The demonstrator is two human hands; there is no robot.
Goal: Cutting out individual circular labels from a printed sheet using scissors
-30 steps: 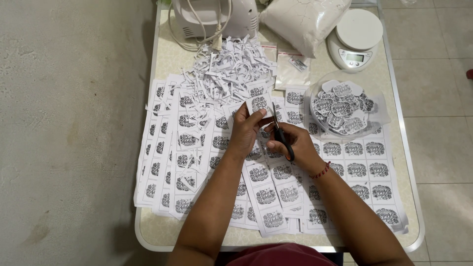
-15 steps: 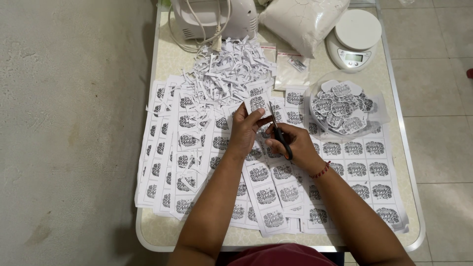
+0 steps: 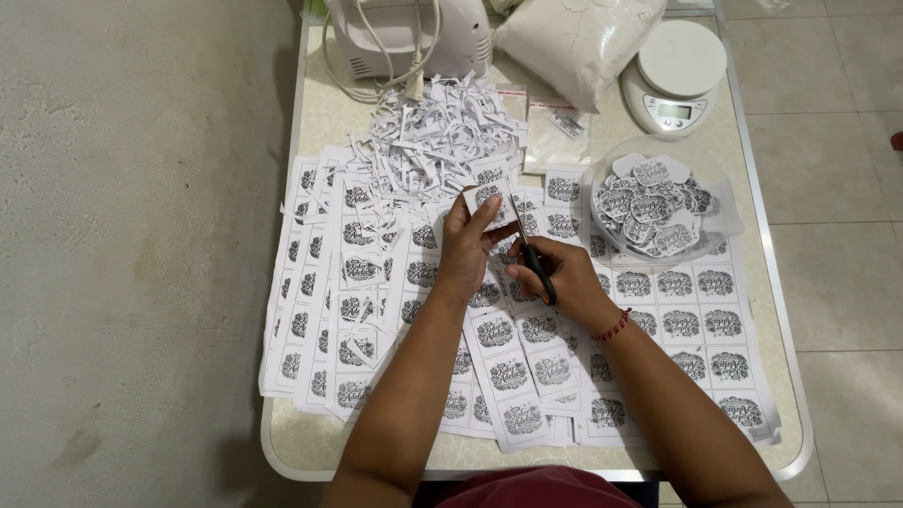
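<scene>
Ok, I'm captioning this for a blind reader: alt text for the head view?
A person's left hand holds a small printed label while the right hand cuts it with scissors, above a table covered in label sheets.

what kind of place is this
Probably a home craft or small packing workspace: a table on tiled floor, covered in printed label sheets, paper offcuts, a small digital scale and a bag of white powder.

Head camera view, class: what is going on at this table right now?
A person is cutting printed paper labels. The left hand holds up a small white printed label piece, while the right hand works black-handled scissors against it. Uncut label sheets cover the pale table, a heap of white paper trimmings lies beyond the hands, and a clear round container holds finished cut-outs.
</scene>
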